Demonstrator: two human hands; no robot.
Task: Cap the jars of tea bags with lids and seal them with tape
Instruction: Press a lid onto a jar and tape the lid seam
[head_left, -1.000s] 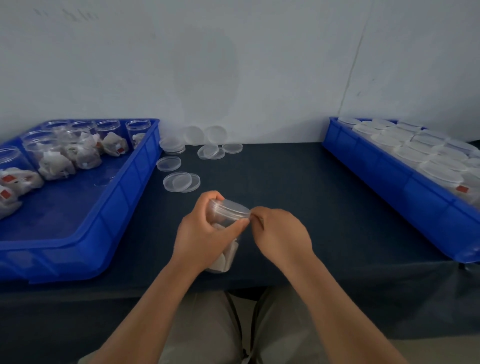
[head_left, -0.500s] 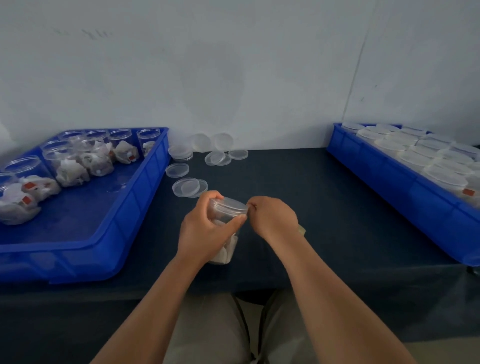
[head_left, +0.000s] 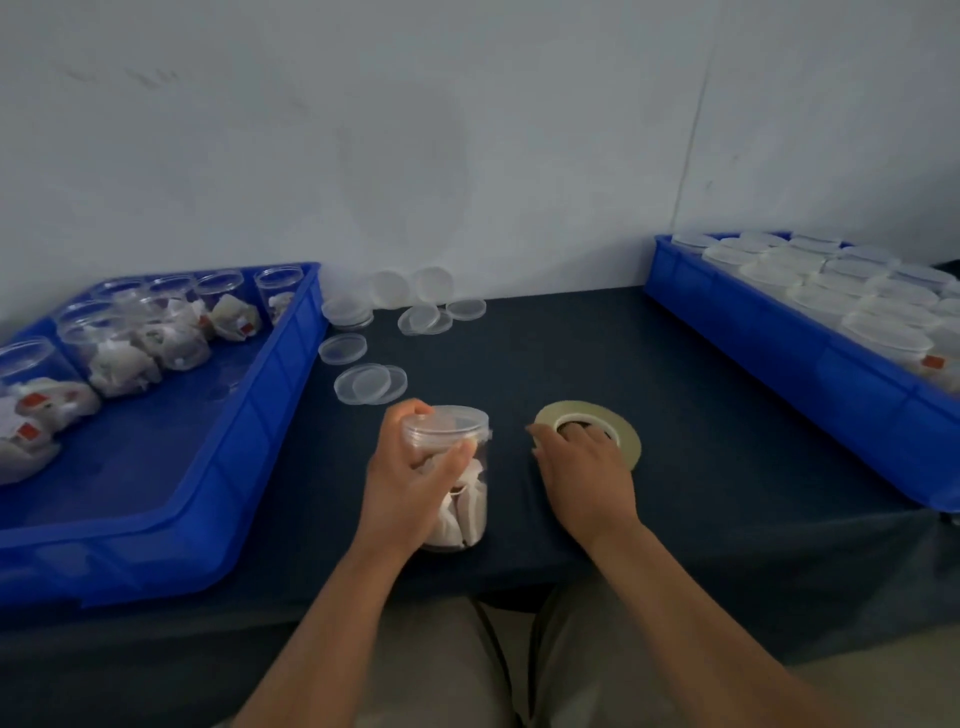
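Note:
A clear plastic jar (head_left: 464, 501) holding white tea bags stands near the front edge of the dark table, with a clear lid (head_left: 451, 419) on top. My left hand (head_left: 410, 480) grips the jar around its upper part, thumb across the front. To its right a roll of clear tape (head_left: 621, 425) lies flat on the table. My right hand (head_left: 584, 475) lies over the near side of the roll, fingertips curled into its core hole.
A blue tray (head_left: 249, 431) on the left holds several open jars of tea bags (head_left: 124, 358). Loose clear lids (head_left: 370, 383) lie scattered behind the jar, towards the wall. Another blue tray (head_left: 810, 374) on the right is packed with capped jars (head_left: 841, 291).
My right hand has left the jar's rim and moved right and down onto the tape roll, which now shows. My left hand keeps hold of the jar.

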